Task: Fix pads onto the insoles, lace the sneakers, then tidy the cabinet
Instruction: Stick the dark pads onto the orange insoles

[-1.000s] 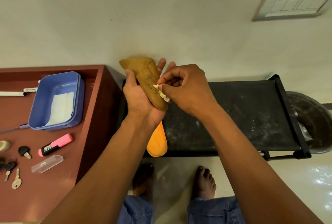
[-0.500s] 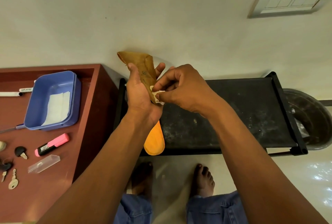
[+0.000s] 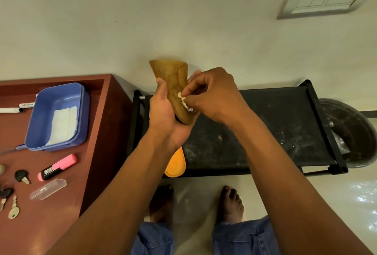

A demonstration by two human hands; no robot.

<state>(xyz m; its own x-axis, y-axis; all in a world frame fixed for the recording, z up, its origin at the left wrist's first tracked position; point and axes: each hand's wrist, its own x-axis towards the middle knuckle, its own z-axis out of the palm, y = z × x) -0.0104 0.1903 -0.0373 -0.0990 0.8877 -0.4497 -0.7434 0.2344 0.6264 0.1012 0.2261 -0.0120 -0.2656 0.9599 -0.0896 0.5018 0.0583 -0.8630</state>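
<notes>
while the left hand (image 3: 163,109) grips the brown insole (image 3: 175,83) upright above the black shelf (image 3: 265,132), long axis pointing away, the right hand (image 3: 212,95) pinches a small white pad (image 3: 183,100) against its near face.

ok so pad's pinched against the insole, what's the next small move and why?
Probably press the white pad flat onto the brown insole with the right hand. Its fingertips pinch the pad at the insole's edge and the pad looks crumpled, not laid flat. The left hand grips the insole from behind, which gives backing for the press.
</notes>
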